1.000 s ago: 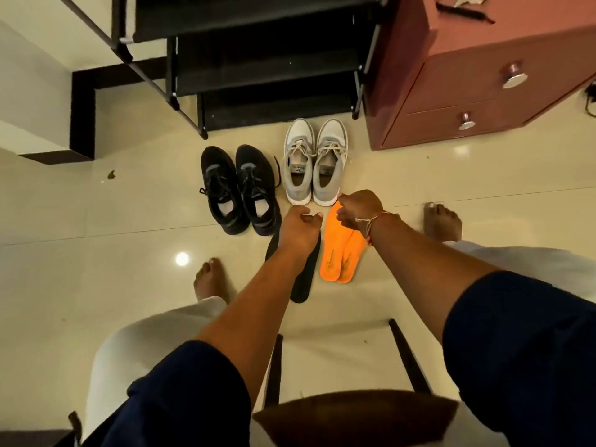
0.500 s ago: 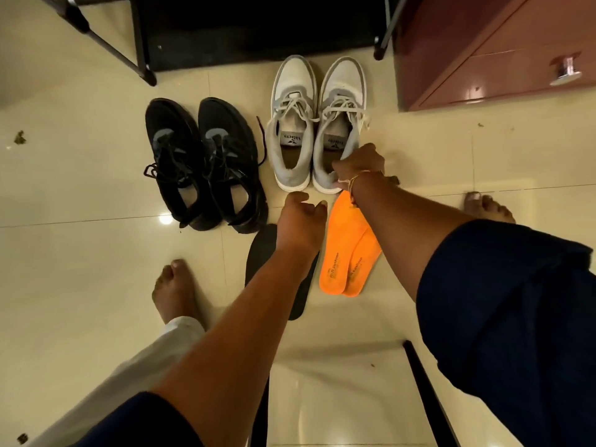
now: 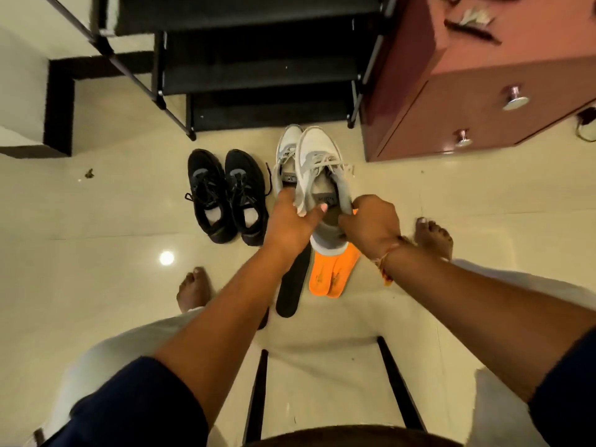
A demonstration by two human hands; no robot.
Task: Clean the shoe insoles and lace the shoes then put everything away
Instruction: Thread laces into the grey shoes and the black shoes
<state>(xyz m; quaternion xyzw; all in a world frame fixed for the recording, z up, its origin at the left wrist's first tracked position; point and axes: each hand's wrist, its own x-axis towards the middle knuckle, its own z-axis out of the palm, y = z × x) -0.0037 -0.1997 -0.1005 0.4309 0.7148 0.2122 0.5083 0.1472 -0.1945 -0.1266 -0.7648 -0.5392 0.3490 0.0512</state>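
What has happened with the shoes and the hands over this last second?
The right hand reached to the right grey shoe, and now both hands grip it at its opening, lifted toward the person, above the orange insoles. The left hand left the black insole to join in. The other grey shoe, the black shoes and the insoles lie as before.

Glossy tiled floor; cloth grey shoe; matt black shoes; shiny metal knobs on smooth cabinet.
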